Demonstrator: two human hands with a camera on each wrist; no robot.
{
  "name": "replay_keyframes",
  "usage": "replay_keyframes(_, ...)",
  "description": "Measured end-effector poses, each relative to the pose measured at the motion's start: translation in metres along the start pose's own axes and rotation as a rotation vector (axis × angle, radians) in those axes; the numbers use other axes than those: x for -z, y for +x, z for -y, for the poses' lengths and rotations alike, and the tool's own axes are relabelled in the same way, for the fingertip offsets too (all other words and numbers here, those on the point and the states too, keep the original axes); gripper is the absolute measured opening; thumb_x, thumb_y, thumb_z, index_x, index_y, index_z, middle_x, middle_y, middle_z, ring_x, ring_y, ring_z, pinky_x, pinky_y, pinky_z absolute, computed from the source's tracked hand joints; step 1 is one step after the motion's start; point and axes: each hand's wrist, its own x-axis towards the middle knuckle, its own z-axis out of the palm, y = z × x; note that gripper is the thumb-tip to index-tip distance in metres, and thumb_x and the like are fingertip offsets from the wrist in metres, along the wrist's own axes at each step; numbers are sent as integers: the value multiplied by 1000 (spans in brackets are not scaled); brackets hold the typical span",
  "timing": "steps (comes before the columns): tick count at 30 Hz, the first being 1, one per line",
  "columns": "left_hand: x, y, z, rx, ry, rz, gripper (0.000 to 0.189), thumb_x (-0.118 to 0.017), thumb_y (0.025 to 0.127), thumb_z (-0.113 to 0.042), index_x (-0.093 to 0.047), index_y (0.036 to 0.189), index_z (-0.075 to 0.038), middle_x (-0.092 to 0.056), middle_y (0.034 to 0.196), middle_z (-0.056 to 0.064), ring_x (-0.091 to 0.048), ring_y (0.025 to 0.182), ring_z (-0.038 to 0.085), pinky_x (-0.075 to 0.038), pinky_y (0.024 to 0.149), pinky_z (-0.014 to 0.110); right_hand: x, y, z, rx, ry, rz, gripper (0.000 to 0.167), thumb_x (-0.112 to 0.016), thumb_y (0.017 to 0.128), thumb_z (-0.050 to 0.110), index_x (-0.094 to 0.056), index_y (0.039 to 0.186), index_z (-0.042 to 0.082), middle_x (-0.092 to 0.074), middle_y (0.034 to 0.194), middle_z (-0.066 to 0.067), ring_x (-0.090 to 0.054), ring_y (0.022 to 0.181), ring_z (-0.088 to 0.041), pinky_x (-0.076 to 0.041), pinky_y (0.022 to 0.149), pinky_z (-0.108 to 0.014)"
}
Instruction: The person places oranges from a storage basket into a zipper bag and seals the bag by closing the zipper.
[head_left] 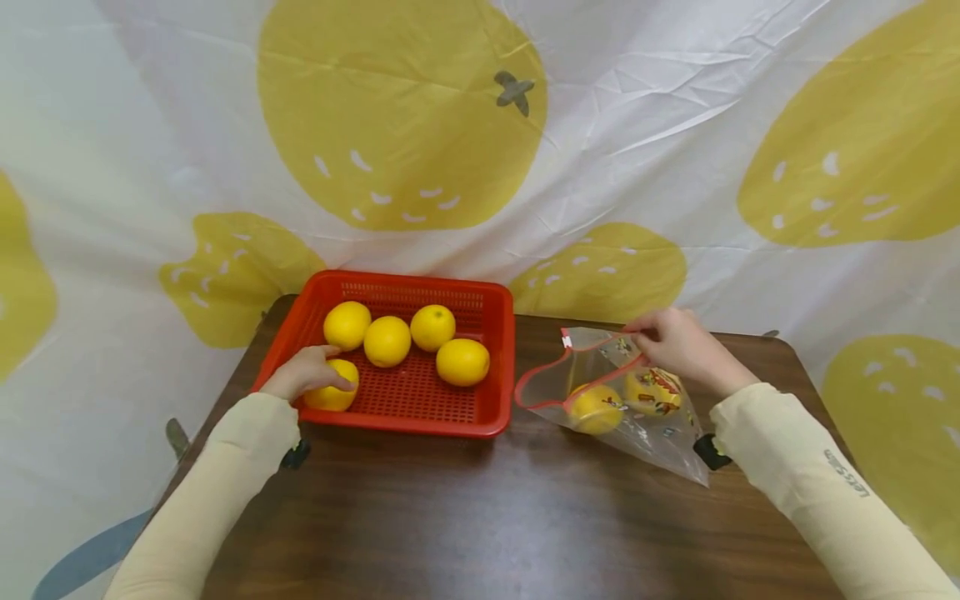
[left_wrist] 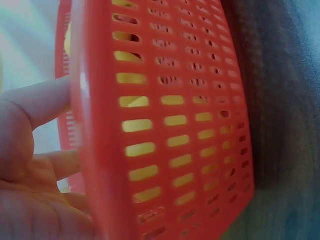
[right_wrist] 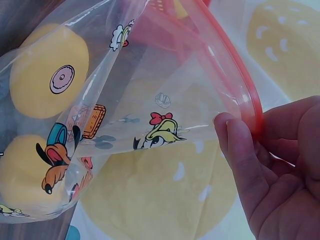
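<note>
Glossy plastic basket, shiny plastic bag; wood-grained tabletop

"Let's Slim" lettering, small and dark, along your cream right sleeve, right of the clear slider-zip bag

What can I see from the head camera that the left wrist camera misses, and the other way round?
Only the head view shows the right hand pinching a clear, printed plastic bag with a red edge, and the two round yellow fruits inside it.

Only the left wrist view shows, up close, the slotted outer wall of the red plastic basket, with yellow glimpsed through the slots.

Both show that basket, the left hand at its rim and the dark brown tabletop.
</note>
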Motion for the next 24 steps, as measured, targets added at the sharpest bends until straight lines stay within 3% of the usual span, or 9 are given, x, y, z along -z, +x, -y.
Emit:
replay_keyframes(6, -5, 1, 2, 19, 15, 34, 81, -71, 74, -15, -26, 139, 5, -26, 138, 29, -32, 113, 39, -27, 99, 53, -1, -1, -2, 12, -18, -16, 25, -47, 87, 2, -65, 101, -7, -67, 82, -19, -61, 53, -11, -47, 46, -23)
replay_keyframes(12, -8, 1, 2, 9, 54, 13, 76, -70, 74, -12, -29, 137, 0, -29, 135, 30, -35, 110, 39, -33, 92, 52, 0, -2, -2, -26, 10, 6, 26, -46, 88, 3, -64, 104, -8, -67, 84, -20, -63, 56, -18, -47, 45, -24)
replay_keyframes(17, -10, 2, 2, 11, 43, -2, 71, -67, 77, -10, -29, 136, -1, -21, 133, 34, -32, 109, 41, -35, 87, 51, 0, -2, 0, -38, 28, 20, 27, -46, 89, 4, -62, 107, -9, -67, 82, -19, -63, 57, -18, -46, 45, -25)
replay_keyframes(24, -11, 5, 4, 22, 71, 22, 74, -66, 79, -12, -26, 140, -1, -12, 135, 36, -26, 116, 46, -32, 90, 54, 0, -2, -2, -45, 34, 24, 27, -46, 90, 4, -61, 107, -9, -67, 82, -19, -63, 57, -18, -46, 44, -25)
